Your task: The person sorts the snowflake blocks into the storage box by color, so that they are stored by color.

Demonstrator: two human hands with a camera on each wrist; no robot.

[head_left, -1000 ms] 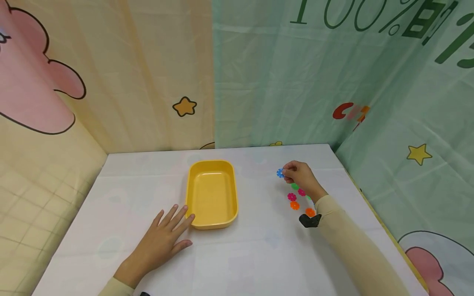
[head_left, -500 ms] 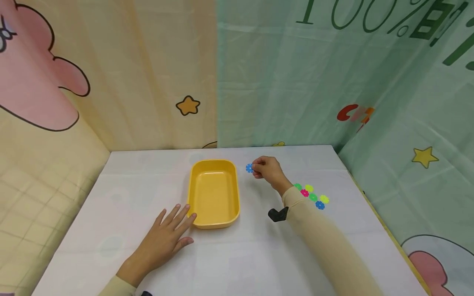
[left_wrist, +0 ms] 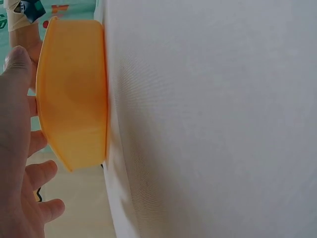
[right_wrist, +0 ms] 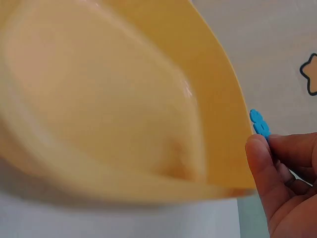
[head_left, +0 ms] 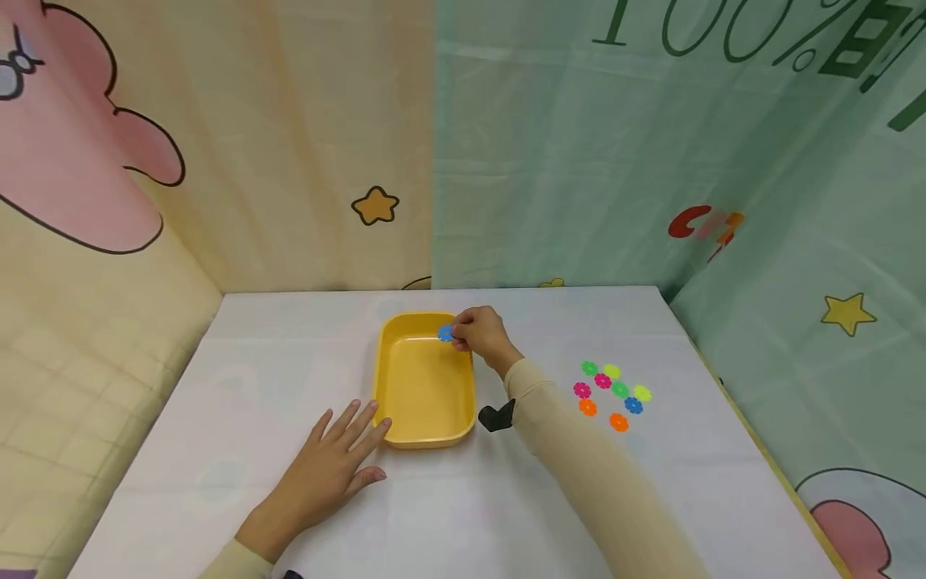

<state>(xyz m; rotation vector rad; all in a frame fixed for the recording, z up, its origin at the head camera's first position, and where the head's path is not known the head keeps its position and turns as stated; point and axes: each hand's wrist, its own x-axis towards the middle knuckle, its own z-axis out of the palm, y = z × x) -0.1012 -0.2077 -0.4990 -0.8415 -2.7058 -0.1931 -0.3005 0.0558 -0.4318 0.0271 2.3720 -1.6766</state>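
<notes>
Fingers of the right hand [head_left: 483, 333] pinch a partly hidden disc [head_left: 444, 333] at the tray's far right [head_left: 425, 394]; left hand [head_left: 325, 471], fingers apart, lies near left, sleeve [head_left: 240, 561] cut off.

ok so the left hand [left_wrist: 17, 144] is along the left edge, fingers spread, a couple of them right at the rim of the yellow-orange tray [left_wrist: 74, 94]; we're looking at the tray's outside wall, kinda sideways; white tabletop [left_wrist: 223, 124] fills most of the right, soft shadow [left_wrist: 143, 173] near the tray; top left, the right hand [left_wrist: 30, 42] is partly hidden, with a pale sleeve [left_wrist: 15, 21]; teal cloth [left_wrist: 81, 10] and beige cloth [left_wrist: 81, 203] behind
</notes>
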